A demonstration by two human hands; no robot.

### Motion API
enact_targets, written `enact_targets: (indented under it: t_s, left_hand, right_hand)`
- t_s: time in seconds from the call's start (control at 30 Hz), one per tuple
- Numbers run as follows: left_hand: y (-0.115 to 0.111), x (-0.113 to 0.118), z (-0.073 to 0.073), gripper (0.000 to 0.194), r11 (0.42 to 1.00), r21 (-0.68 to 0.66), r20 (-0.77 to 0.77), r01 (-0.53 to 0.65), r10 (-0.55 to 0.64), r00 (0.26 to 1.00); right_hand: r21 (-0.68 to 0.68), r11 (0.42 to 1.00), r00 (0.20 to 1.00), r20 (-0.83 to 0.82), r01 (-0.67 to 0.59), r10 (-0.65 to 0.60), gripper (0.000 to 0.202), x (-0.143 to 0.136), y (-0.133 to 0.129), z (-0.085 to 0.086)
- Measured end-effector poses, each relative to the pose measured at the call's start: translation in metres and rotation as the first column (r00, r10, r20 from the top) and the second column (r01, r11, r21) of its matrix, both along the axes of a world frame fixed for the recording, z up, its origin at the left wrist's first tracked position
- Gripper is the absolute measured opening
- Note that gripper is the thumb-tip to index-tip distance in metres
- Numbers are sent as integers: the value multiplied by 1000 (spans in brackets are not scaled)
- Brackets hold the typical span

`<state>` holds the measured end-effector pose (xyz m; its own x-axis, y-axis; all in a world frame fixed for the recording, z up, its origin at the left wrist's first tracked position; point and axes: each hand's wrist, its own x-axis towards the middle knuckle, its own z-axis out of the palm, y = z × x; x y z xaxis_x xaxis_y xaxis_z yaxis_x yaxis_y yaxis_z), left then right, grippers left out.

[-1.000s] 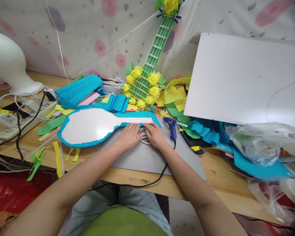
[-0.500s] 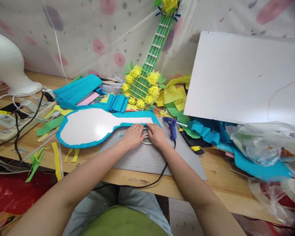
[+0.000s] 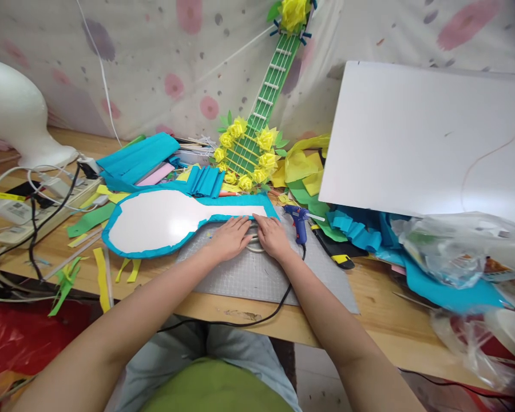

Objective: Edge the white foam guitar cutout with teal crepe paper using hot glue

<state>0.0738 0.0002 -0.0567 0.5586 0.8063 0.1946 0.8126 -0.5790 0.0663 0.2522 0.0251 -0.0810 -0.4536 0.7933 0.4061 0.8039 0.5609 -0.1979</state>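
A white guitar-shaped board point(image 3: 157, 220) lies flat, with blue crepe paper point(image 3: 133, 252) folded over its border. Its narrow neck points right. My left hand point(image 3: 230, 237) rests along the near edge of the neck, fingers stretched out and pressing on the blue paper. Beside it, my right hand point(image 3: 271, 236) touches the same edge near the neck's end, with its fingers laid forward. Under and between the hands shows a pale ring-shaped object point(image 3: 254, 247), partly hidden. A blue glue gun point(image 3: 299, 222) with a white glue stick lies just right of my right hand.
A grey cutting mat point(image 3: 240, 280) lies under the hands. Behind stands a green paper guitar point(image 3: 269, 91) with yellow flowers. A white board point(image 3: 420, 137) leans at right; a black-and-yellow cutter point(image 3: 342, 261) lies nearer. Leftward are a power strip point(image 3: 47, 214) and a white foam head point(image 3: 21, 114).
The view has shifted slightly. Both hands stay at the near edge of the neck, with only a very small movement of the fingers.
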Motion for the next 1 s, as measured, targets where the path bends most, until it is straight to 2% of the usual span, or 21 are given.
enact_targets:
  t_s: [0.2,0.33,0.43,0.5,0.67,1.0]
  left_hand:
    - [-13,-36,5,48,997,62,27,-54,53,998]
    - [-13,-49,2,46,995,65,-3,-69,70,998]
    - [-11,-49,-3,46,994,80,-21,-71,73,997]
    - [-10,-48,-6,46,993,93,-32,-69,72,997]
    - [-10,-46,-8,48,994,103,-63,-47,54,997]
    - [-12,-37,3,48,997,42,-112,-69,74,991]
  right_hand:
    - [60,998,997,-74,-16,21,37,-7,-3,4]
    - [14,988,987,-50,-154,155,39,-24,-2,9]
    - [-39,968,969,-2,-248,248,43,-38,-1,12]
    - [-71,961,963,24,-268,270,44,-44,0,12]
    - [-93,965,965,71,-246,253,45,-48,-2,12]
    - [-99,974,972,101,-202,212,45,-52,-8,18]
